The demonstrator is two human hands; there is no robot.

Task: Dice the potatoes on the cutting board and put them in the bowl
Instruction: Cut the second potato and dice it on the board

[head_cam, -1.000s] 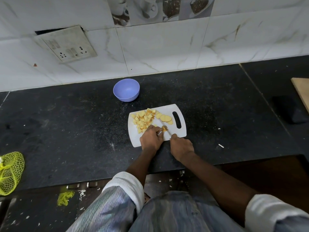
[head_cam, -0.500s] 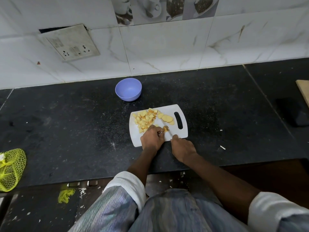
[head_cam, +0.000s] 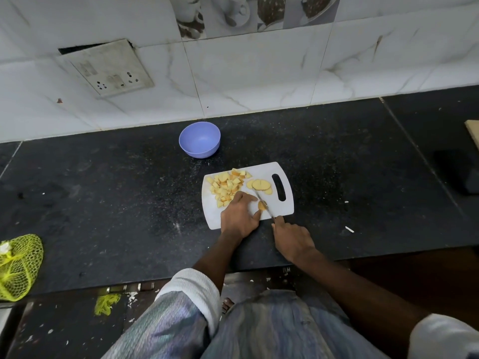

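While the left hand (head_cam: 239, 216) pins a potato piece (head_cam: 261, 205) near the board's (head_cam: 283, 209) front edge, fingers curled on it, the right hand (head_cam: 293, 238) grips the knife (head_cam: 263, 203), fingers wrapped on the handle, blade across that piece. Dice (head_cam: 226, 186) crowd the board's left half; slices (head_cam: 260, 185) sit beside the handle slot. Bowl (head_cam: 199, 139) stands apart behind the board, near the wall. Open desk (head_cam: 103, 190) spreads left, net bag (head_cam: 18, 265) at its far left edge.

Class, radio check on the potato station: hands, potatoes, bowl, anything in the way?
Left hand steadies a potato piece; right hand grips the knife. Diced pile and slices on the cutting board. Bowl empty. Nothing blocking.
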